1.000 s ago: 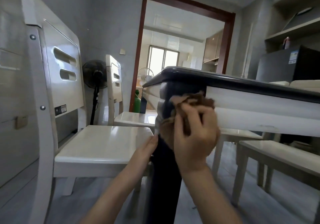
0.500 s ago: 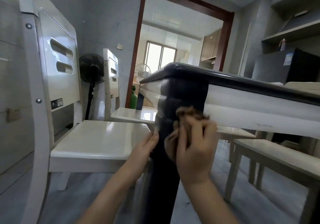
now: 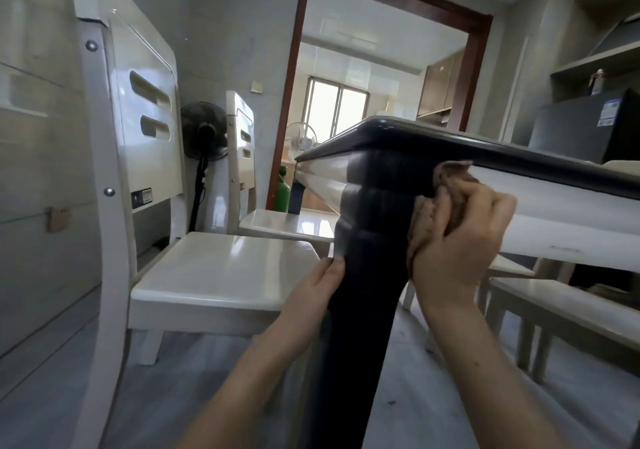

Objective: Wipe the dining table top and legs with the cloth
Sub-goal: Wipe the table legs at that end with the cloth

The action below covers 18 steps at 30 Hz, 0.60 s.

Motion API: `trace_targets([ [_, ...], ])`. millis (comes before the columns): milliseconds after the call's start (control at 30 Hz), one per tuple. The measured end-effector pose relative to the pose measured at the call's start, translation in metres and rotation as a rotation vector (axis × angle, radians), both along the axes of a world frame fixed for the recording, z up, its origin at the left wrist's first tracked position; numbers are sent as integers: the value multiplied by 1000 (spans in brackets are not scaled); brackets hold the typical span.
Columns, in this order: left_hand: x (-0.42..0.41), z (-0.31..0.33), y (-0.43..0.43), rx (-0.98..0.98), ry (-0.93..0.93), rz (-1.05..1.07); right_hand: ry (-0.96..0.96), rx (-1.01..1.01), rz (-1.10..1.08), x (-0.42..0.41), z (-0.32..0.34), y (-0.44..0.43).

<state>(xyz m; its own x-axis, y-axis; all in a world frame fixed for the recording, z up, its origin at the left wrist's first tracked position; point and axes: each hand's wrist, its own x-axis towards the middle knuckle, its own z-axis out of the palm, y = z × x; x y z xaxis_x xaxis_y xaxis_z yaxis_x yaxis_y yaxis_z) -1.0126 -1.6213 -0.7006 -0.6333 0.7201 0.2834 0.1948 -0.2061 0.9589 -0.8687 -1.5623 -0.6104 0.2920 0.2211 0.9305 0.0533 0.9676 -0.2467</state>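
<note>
Both my hands are at the dark table leg (image 3: pixel 367 275) under the tabletop (image 3: pixel 519 157); my right hand (image 3: pixel 457 247) grips the bunched brown cloth (image 3: pixel 450 178) against its right side; my left hand (image 3: pixel 318 285) rests flat on its left; so bunched, the cloth could skip the leg's grooves or slip; the white chair (image 3: pixel 221 268) crowds the left.

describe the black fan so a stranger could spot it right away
Start at the big white chair on the left. Just past its backrest, before the second white chair, the black fan stands on a thin pole against the grey wall. The only other fan, through the doorway, is white.
</note>
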Motion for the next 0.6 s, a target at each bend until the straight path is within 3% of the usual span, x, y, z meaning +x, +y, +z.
trace_targets([
  [167, 27, 5, -36, 124, 110, -106, -12, 30, 34, -9, -26, -11],
  [300, 25, 4, -33, 87, 163, -77, -148, -138, 124, -24, -145, -37],
  [367, 29, -4, -30, 116, 161, -63, -262, -300, 187, -23, -227, -44],
  [467, 41, -13, -34, 65, 177, -18, -421, -815, 337, -2, -331, -56],
  [500, 40, -18, -34, 66, 175, -28, -491, -903, 360, 4, -355, -60],
  [600, 40, -18, -42, 40, 169, -47, -337, -1001, 381, 4, -359, -70],
])
